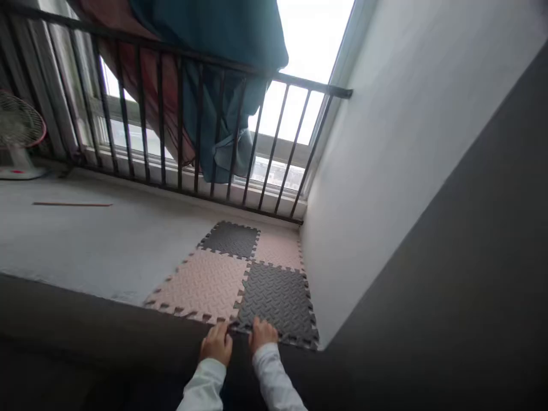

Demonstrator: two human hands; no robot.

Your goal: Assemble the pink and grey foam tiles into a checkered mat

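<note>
Four interlocking foam mat tiles lie joined on the ledge in a checkerboard. In the front row are a pink foam tile (205, 282) and a dark grey foam tile (276, 297); behind them lie another dark grey tile (232, 238) and another pink tile (278, 249). My left hand (217, 343) is bent at the front edge, near the seam between the two front tiles. Over the front edge of the grey tile, my right hand (262, 334) curls its fingers. Both thumbs and the fingertips are partly hidden.
A dark metal railing (180, 123) runs along the window, with blue cloth (214, 34) and reddish cloth hanging there. A white wall (363, 171) borders the tiles on the right. On the pale ledge (107, 245) lie a thin stick (72, 204) and a fan (19, 131).
</note>
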